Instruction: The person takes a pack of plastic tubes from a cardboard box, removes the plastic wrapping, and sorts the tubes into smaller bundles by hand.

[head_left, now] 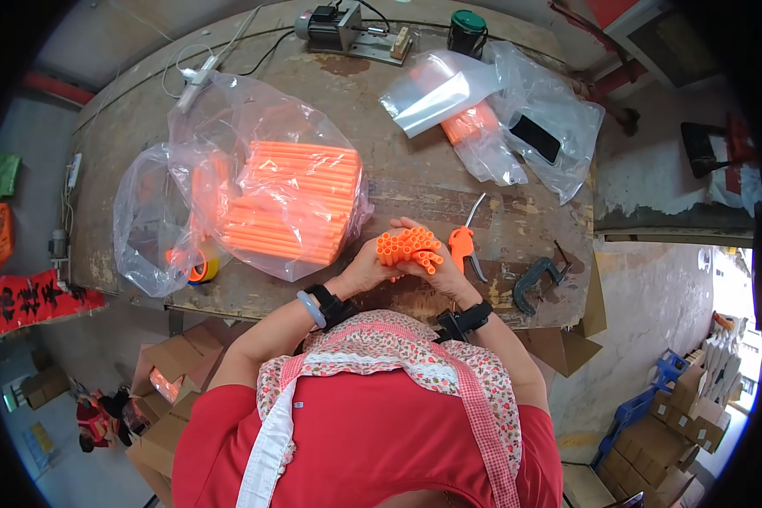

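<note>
Near the front edge of the worn wooden table (381, 199), my left hand (367, 273) and my right hand (445, 278) are wrapped around one bundle of thin orange plastic tubes (406, 245). Their round hollow ends point up toward the camera; the lower part of the bundle is hidden by my hands. Left of it lies a large clear plastic bag (254, 110) with many orange tubes (300, 199) stacked inside. An orange air blow gun (461, 244) with a bent metal nozzle lies just beyond my right hand.
A C-clamp (529, 286) sits at the right front edge. Farther back are clear bags (506, 76) with a black phone (536, 138), an electric motor (330, 30) and a green-lidded black bucket (467, 34). A yellow tape roll (207, 267) lies left; cardboard boxes (182, 356) stand below.
</note>
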